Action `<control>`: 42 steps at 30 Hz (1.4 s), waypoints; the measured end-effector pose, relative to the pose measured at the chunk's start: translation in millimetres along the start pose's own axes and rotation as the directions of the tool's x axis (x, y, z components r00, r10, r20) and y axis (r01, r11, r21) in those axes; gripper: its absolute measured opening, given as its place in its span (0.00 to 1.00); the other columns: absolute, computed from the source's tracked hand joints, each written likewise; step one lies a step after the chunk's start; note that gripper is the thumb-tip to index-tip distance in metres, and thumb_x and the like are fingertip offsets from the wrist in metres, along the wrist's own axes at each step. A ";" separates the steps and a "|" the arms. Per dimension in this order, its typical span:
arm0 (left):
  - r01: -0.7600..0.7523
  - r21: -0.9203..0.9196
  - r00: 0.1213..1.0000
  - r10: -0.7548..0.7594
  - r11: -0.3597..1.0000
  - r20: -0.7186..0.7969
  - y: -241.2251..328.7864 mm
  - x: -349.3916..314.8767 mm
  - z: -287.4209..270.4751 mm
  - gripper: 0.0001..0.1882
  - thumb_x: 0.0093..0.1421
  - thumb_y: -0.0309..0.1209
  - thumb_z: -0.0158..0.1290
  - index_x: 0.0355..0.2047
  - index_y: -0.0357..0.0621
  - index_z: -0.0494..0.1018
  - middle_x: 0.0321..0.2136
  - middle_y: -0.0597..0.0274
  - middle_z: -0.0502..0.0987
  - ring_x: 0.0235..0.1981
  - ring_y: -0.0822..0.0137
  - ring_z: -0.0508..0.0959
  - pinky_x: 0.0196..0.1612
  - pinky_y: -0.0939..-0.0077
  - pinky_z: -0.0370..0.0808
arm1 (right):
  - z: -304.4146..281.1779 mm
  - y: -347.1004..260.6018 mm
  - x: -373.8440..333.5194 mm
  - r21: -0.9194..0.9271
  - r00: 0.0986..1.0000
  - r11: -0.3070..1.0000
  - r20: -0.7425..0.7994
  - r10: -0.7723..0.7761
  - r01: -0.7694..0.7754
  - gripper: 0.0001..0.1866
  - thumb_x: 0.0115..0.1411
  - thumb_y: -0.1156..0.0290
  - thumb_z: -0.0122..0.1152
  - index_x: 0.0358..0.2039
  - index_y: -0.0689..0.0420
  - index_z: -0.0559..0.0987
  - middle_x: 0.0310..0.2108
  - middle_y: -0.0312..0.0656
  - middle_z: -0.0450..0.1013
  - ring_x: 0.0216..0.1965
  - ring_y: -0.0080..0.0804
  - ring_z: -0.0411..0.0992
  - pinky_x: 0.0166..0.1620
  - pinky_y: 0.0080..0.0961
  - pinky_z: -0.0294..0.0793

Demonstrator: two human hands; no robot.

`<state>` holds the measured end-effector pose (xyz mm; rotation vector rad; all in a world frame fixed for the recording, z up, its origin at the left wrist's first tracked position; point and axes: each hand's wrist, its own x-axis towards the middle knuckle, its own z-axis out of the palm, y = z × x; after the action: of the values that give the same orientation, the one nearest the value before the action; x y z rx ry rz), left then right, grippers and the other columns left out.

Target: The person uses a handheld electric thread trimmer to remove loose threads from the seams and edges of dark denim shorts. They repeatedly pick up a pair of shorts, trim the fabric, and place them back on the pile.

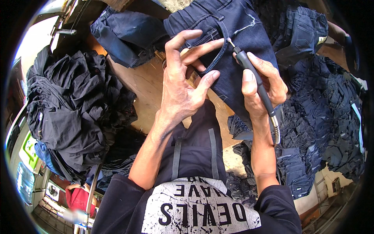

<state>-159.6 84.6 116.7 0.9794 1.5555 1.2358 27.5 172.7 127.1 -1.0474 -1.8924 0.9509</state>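
My right hand grips a black rotary grinder handpiece, with a metal spring-like sleeve at its back end. Its thin bit, with a small pale head, touches or nearly touches a stitched fabric edge on dark blue jeans. My left hand lies over the left side of the jeans, fingers spread. One long finger reaches toward the bit along that edge; its lower fingers are partly hidden, so any hold on the cloth does not show. A pale frayed line marks the jeans above the bit.
The jeans lie over a brown wooden surface. A large heap of black garments is at the left, with more dark garments piled at the right. Folded jeans sit at the far left. A person in red is at the lower left.
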 end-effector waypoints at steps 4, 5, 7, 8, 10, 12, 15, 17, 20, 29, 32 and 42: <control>-0.008 -0.022 1.000 0.008 1.000 -0.001 4.3 4.1 1.6 0.48 0.59 0.24 0.75 0.72 0.48 0.56 0.62 0.63 0.84 0.38 0.75 0.73 0.45 0.86 0.74 | -0.4 -1.9 1.8 -0.012 1.000 1.000 0.007 0.012 -0.012 0.16 0.57 0.82 0.71 0.47 0.65 0.87 0.39 0.51 0.87 0.38 0.35 0.88 0.41 0.25 0.88; -0.020 -0.004 1.000 0.020 1.000 -0.003 5.3 5.3 1.0 0.48 0.59 0.24 0.75 0.72 0.48 0.55 0.62 0.62 0.84 0.38 0.75 0.73 0.45 0.85 0.74 | -0.2 -1.9 1.1 -0.005 1.000 1.000 0.001 0.010 -0.010 0.16 0.57 0.82 0.71 0.47 0.65 0.87 0.39 0.51 0.87 0.38 0.35 0.88 0.41 0.25 0.88; -0.042 0.017 0.999 0.042 0.999 0.017 4.4 5.3 -0.3 0.48 0.60 0.24 0.75 0.72 0.48 0.55 0.62 0.60 0.84 0.38 0.75 0.73 0.45 0.85 0.74 | 1.0 0.5 0.0 0.009 1.000 1.000 -0.012 -0.010 0.010 0.16 0.56 0.82 0.71 0.47 0.66 0.87 0.39 0.52 0.87 0.38 0.35 0.88 0.41 0.26 0.88; -0.023 0.015 1.000 0.023 1.000 0.005 2.5 3.4 -0.4 0.48 0.60 0.24 0.74 0.72 0.48 0.55 0.62 0.60 0.84 0.38 0.75 0.72 0.44 0.85 0.74 | 1.6 2.4 -0.7 0.017 1.000 1.000 -0.024 -0.014 0.014 0.16 0.56 0.82 0.71 0.47 0.66 0.87 0.38 0.52 0.87 0.38 0.36 0.88 0.42 0.27 0.88; -0.019 -0.008 1.000 0.019 1.000 0.010 -4.0 -1.9 -0.1 0.48 0.60 0.25 0.74 0.72 0.49 0.54 0.62 0.59 0.84 0.37 0.75 0.72 0.44 0.84 0.74 | 2.8 6.4 -2.6 0.035 0.998 0.998 -0.035 -0.047 0.048 0.15 0.56 0.82 0.70 0.46 0.67 0.87 0.39 0.53 0.87 0.38 0.37 0.88 0.43 0.28 0.88; -0.053 0.033 0.999 0.053 0.998 0.006 -10.4 -5.5 0.2 0.48 0.61 0.25 0.73 0.73 0.48 0.54 0.62 0.58 0.84 0.38 0.74 0.74 0.45 0.83 0.75 | 2.5 9.2 -5.0 0.086 0.997 0.994 -0.050 -0.058 0.062 0.14 0.57 0.82 0.70 0.45 0.68 0.86 0.39 0.53 0.87 0.38 0.38 0.88 0.44 0.28 0.88; -0.222 0.179 0.975 0.219 0.958 0.034 -12.1 12.5 -12.6 0.47 0.62 0.24 0.72 0.73 0.46 0.53 0.61 0.57 0.84 0.38 0.73 0.77 0.48 0.80 0.77 | -5.6 4.3 -13.4 0.233 0.997 0.972 -0.076 0.028 -0.010 0.11 0.64 0.79 0.66 0.46 0.70 0.84 0.43 0.54 0.88 0.43 0.40 0.88 0.48 0.28 0.87; -0.264 0.133 0.964 0.266 0.955 0.009 -4.8 43.7 -32.9 0.45 0.63 0.23 0.71 0.73 0.45 0.55 0.59 0.55 0.86 0.39 0.69 0.82 0.52 0.74 0.79 | -21.3 -10.8 -27.5 0.245 0.991 0.965 -0.071 0.118 -0.097 0.18 0.75 0.69 0.56 0.57 0.71 0.76 0.48 0.61 0.84 0.50 0.50 0.86 0.60 0.41 0.83; -0.364 0.349 0.929 0.365 0.864 0.065 17.5 100.6 -82.0 0.43 0.63 0.21 0.69 0.72 0.46 0.58 0.59 0.59 0.86 0.43 0.70 0.84 0.55 0.73 0.79 | -40.8 -27.1 -49.3 0.263 0.988 0.964 -0.137 0.078 -0.040 0.21 0.81 0.65 0.52 0.65 0.66 0.73 0.54 0.58 0.83 0.58 0.55 0.82 0.65 0.47 0.79; 0.228 -0.201 0.886 -0.289 0.953 -0.362 41.9 -48.5 62.5 0.59 0.52 0.45 0.81 0.72 0.31 0.57 0.76 0.39 0.55 0.77 0.47 0.59 0.76 0.47 0.61 | -73.1 -5.7 -97.2 0.116 0.953 0.972 -0.206 0.223 -0.203 0.19 0.73 0.67 0.65 0.60 0.62 0.80 0.50 0.52 0.86 0.54 0.47 0.86 0.65 0.43 0.80; 0.362 -0.372 0.873 -0.451 0.855 -0.187 20.0 -58.4 100.1 0.56 0.54 0.43 0.81 0.72 0.32 0.58 0.70 0.40 0.66 0.72 0.52 0.68 0.75 0.55 0.64 | -84.2 12.2 -86.6 -0.082 0.996 0.996 -0.085 0.009 -0.016 0.17 0.66 0.75 0.69 0.55 0.64 0.83 0.48 0.53 0.87 0.54 0.49 0.86 0.62 0.41 0.83; 0.325 -0.076 0.927 -0.334 0.943 -0.170 -6.8 -47.8 85.4 0.36 0.59 0.34 0.78 0.61 0.32 0.73 0.48 0.49 0.86 0.47 0.62 0.88 0.49 0.71 0.84 | -101.6 34.6 -69.1 0.005 0.989 0.991 0.058 -0.135 0.135 0.15 0.63 0.80 0.66 0.50 0.69 0.86 0.48 0.56 0.87 0.54 0.48 0.86 0.63 0.41 0.83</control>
<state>-64.5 61.6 109.3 0.5552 1.7406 1.1377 152.9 149.0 123.5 -0.8868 -1.9831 0.9131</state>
